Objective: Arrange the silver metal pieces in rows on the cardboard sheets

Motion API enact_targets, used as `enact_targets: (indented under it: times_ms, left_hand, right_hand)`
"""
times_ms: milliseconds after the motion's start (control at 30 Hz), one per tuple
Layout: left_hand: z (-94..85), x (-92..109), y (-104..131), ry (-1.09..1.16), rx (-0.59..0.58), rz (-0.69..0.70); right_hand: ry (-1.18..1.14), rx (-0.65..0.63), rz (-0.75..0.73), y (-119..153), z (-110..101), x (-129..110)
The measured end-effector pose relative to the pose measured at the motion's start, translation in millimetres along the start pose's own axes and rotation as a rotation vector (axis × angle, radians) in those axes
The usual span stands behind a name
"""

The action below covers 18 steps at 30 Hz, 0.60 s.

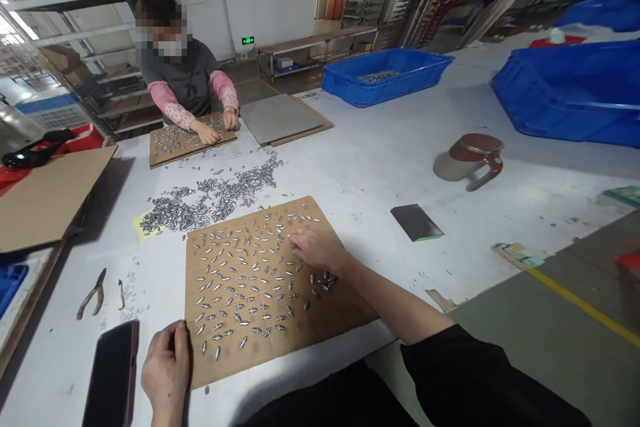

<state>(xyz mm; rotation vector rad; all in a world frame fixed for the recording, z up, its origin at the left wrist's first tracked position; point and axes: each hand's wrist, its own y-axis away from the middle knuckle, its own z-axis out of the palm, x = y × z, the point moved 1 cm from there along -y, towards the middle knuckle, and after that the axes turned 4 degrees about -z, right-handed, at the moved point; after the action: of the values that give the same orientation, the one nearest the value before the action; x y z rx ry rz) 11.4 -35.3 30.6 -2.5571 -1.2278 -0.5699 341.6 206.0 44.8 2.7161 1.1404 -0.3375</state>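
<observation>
A brown cardboard sheet (320,310) lies in front of me, with many small spindle-shaped silvery metal pieces (241,278) spread over it in loose rows. My right hand (316,248) is over its right part, fingertips pinched together low among the pieces. Whatever is between those fingertips is hidden. At the sheet's left edge, my left hand (166,363) is curled with thumb and forefinger closed on the cardboard. Some pieces (327,280) cluster below my right wrist. Beyond the sheet spreads a loose heap of similar pieces (215,200).
A phone (111,373), pliers (93,293) and a small knife (121,295) lie left. Rightward are a dark flat plate (417,222), a lidded mug (470,157) and blue bins (387,83). Across the table, a co-worker (187,77) handles pieces on another cardboard sheet (163,152).
</observation>
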Motion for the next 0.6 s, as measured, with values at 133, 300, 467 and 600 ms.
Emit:
enact_targets:
  times_ms: [133,300,467,600]
  left_hand:
    - [0.2,0,1,-0.003,-0.01,0.001]
    - [1.7,-3,1,0.005,-0.015,0.001]
    - [3.1,-4,1,0.027,0.002,0.024]
    - [3.0,-4,2,0.004,-0.013,0.002]
  right_hand:
    - [0.044,0.032,-0.025,-2,-1,-3]
    - [0.133,0.034,-0.008,1,-4,-20]
    - [0.053,0.043,-0.024,-2,-7,-16]
    - [0.014,0.064,-0.011,-14,-15,-8]
